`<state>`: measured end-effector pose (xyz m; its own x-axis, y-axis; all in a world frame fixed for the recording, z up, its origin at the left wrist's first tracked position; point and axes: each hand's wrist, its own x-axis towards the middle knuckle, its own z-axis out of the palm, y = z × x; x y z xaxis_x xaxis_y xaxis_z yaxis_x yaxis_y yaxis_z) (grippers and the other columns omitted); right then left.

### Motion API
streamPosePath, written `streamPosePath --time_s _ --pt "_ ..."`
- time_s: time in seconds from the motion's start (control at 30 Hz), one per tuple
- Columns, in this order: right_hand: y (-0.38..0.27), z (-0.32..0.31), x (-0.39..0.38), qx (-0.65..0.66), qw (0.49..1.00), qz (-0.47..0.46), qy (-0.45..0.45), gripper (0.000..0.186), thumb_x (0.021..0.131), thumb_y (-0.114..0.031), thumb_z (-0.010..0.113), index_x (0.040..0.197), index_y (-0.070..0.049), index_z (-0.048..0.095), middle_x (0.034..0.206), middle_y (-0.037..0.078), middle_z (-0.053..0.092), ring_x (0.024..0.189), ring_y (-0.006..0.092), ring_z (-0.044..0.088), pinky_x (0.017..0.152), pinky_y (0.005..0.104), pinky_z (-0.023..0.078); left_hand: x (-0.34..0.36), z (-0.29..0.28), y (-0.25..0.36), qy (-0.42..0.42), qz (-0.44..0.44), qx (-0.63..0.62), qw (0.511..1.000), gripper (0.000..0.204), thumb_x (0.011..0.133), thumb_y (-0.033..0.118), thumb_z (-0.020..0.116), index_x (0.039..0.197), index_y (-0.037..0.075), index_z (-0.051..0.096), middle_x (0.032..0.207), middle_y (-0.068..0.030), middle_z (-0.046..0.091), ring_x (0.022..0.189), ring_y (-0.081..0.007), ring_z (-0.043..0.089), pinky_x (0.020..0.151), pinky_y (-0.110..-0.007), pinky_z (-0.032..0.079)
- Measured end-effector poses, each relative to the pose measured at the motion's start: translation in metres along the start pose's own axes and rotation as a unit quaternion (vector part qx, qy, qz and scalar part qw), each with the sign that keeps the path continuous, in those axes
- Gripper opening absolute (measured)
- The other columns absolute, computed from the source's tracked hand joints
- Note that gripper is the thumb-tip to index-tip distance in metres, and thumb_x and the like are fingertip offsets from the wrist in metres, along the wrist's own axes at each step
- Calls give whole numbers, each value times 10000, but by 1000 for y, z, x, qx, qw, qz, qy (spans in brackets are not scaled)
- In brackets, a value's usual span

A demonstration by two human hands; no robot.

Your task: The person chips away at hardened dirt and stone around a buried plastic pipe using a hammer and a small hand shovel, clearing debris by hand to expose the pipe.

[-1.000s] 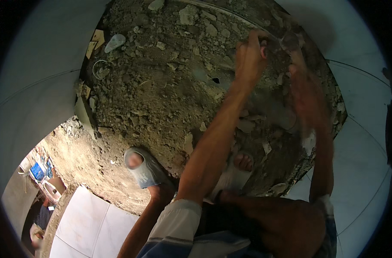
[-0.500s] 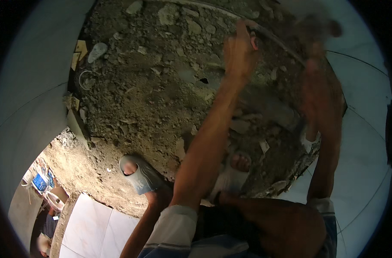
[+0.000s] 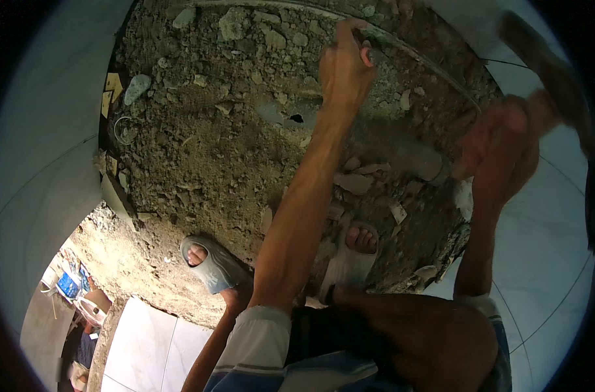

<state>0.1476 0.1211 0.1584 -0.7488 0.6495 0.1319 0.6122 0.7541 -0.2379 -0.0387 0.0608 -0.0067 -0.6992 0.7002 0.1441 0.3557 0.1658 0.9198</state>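
My left hand [image 3: 343,78] is closed around a small tool with a reddish part [image 3: 367,57], probably a chisel, at a thin grey strip [image 3: 428,62] crossing the broken rubble floor [image 3: 206,144]. Its tip is hidden. To the right, my right hand [image 3: 506,134] grips a blurred hammer [image 3: 539,55], its dark head raised over the white tiles. A dark hole [image 3: 297,118] in a greyish patch lies below my left hand.
My feet in grey slides [image 3: 212,264] rest on the rubble. White tiles [image 3: 141,333] border the pit on several sides. Broken tile pieces [image 3: 118,196] and loose stones [image 3: 235,26] lie about. Mixed items, including a blue object [image 3: 67,285], sit at lower left.
My right hand and hammer have swung up and to the right. My left hand stays at the strip with the tool, while the view has shifted slightly.
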Motion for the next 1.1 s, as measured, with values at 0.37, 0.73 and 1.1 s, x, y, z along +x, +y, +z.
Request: streamPosePath --time_s 0.37,0.73,1.1 --pt "-4 90 -13 182 964 193 -19 379 1014 -326 699 1208 -2 665 842 106 702 710 193 647 652 342 512 -1 12 -23 0 20 18 1000 748 805 40 861 1420 54 436 968 -159 655 987 -341 618 883 -507 489" --pt "7 99 -6 204 949 229 -77 503 1035 -425 670 1295 6 653 966 84 701 800 156 626 662 385 502 -6 22 -21 48 60 62 995 518 868 66 800 1311 25 534 1033 -166 651 967 -326 606 857 -444 492" --pt "-8 39 -57 329 866 363 -101 641 996 -571 667 1343 -33 635 722 -25 541 587 66 483 513 319 390 -20 -127 11 138 -142 -292 936 365 1045 353 646 1217 32 631 885 -54 689 800 -148 650 726 -307 520"
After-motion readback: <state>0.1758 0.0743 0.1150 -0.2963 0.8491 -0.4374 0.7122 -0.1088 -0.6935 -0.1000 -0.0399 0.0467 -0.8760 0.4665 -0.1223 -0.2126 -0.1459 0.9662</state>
